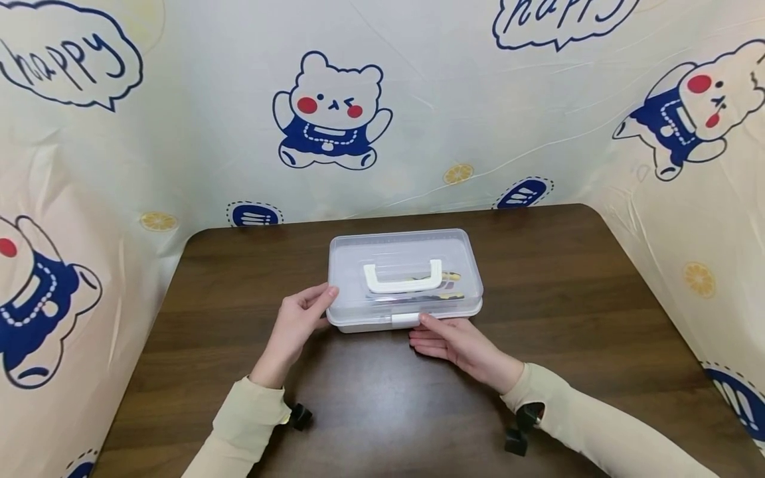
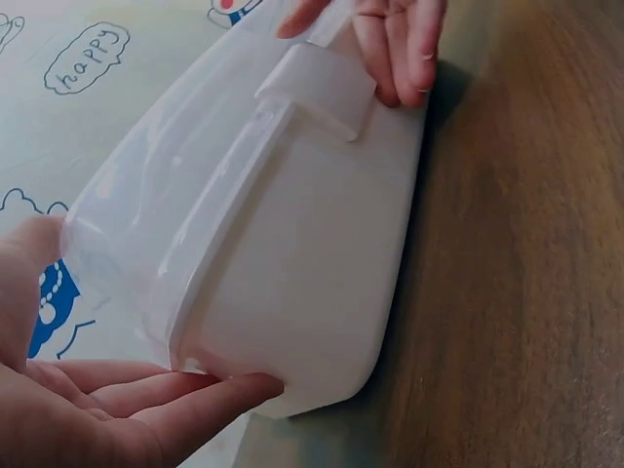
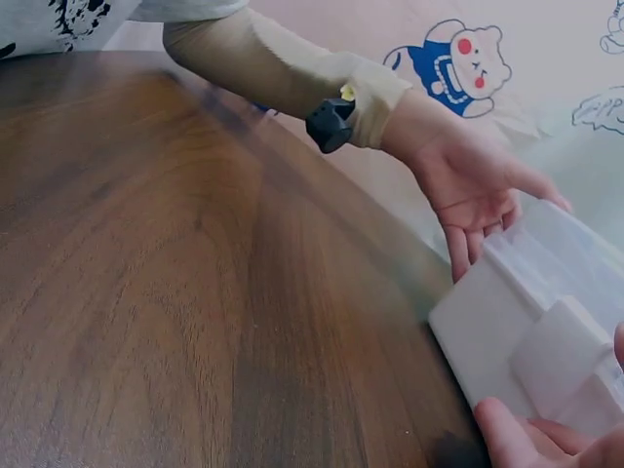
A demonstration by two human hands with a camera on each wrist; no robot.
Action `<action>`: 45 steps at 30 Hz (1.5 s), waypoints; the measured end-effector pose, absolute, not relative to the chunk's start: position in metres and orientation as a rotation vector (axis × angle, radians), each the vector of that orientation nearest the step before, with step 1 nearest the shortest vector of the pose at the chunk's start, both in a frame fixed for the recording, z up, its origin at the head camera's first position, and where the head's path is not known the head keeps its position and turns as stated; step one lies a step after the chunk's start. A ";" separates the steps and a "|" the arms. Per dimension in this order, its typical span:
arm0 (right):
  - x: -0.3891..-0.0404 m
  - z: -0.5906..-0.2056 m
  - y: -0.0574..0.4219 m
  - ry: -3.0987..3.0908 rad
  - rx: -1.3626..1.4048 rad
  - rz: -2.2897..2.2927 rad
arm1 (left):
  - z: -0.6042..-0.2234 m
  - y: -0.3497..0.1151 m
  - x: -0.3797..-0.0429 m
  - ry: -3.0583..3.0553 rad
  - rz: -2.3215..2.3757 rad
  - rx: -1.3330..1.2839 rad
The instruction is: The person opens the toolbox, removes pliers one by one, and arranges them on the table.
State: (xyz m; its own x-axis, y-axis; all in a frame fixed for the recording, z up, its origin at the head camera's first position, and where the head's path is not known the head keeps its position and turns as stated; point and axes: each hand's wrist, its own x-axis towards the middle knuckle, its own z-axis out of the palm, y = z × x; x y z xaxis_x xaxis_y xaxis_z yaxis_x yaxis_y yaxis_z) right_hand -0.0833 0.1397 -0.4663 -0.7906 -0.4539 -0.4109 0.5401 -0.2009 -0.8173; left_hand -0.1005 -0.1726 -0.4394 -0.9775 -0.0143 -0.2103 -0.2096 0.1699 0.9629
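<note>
A plastic storage box (image 1: 352,262) with a clear lid, a white carry handle (image 1: 403,285) and a white front latch (image 1: 405,320) sits on the table. My left hand (image 1: 299,318) holds its left end, thumb on the lid's corner and fingers (image 2: 205,414) against the end wall below. At the front, my right hand (image 1: 463,345) has its thumb at the latch's right side; its other fingers touch the front wall beneath. Through the lid, some yellow-and-black items (image 1: 451,276) show, their kind unclear. The lid is down.
The dark wooden table (image 1: 239,279) runs up to a cloth backdrop (image 1: 430,119) printed with bears, which also covers both sides. A small black device (image 1: 301,416) is on the left wrist, and another (image 1: 516,441) on the right.
</note>
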 end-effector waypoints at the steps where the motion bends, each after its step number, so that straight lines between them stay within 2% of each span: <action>1: -0.084 -0.466 0.139 1.426 0.113 -2.039 | -0.439 -0.173 -0.101 2.278 1.921 -0.224; 15: -0.085 -0.467 0.131 1.434 0.243 -2.014 | -0.434 -0.174 -0.102 2.278 1.888 -0.238; 45: -0.081 -0.455 0.135 1.574 0.153 -1.904 | -0.432 -0.174 -0.101 2.235 1.890 -0.219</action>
